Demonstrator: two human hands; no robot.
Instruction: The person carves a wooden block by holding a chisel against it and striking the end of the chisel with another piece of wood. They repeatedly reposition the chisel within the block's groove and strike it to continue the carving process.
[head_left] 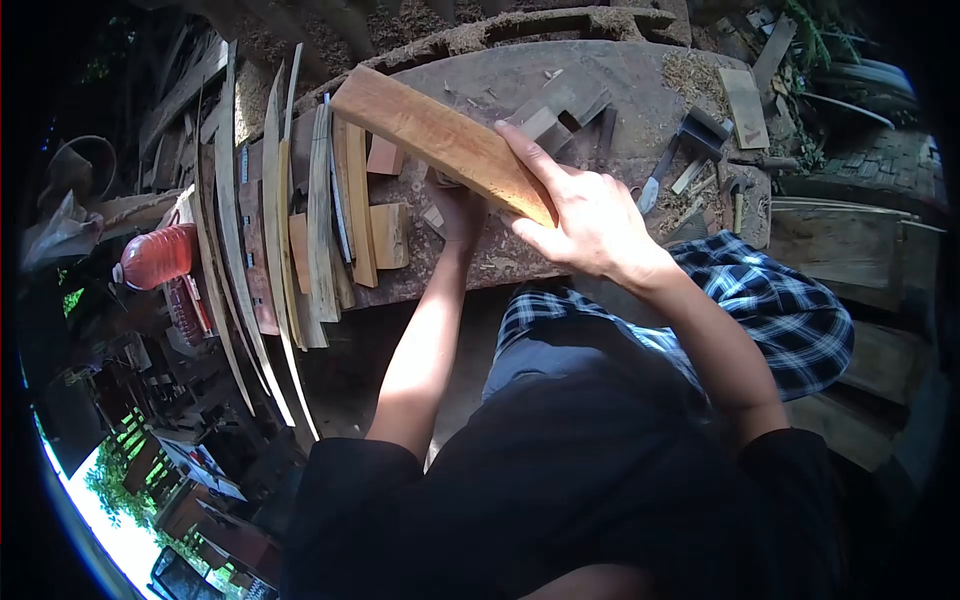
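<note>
A thick, reddish-brown wooden board is held tilted above the worktable, its far end up to the left. My right hand grips the near end, with the thumb on one edge and the fingers on the other. Under the board's middle, my left hand holds it from below; the board covers most of its fingers. Just beyond my right hand lies a grey notched block on the table.
Long wooden strips and short wood pieces lie at the table's left. A red-liquid bottle stands beyond them. At the right are a hammer-like tool, a pale wood piece and sawdust.
</note>
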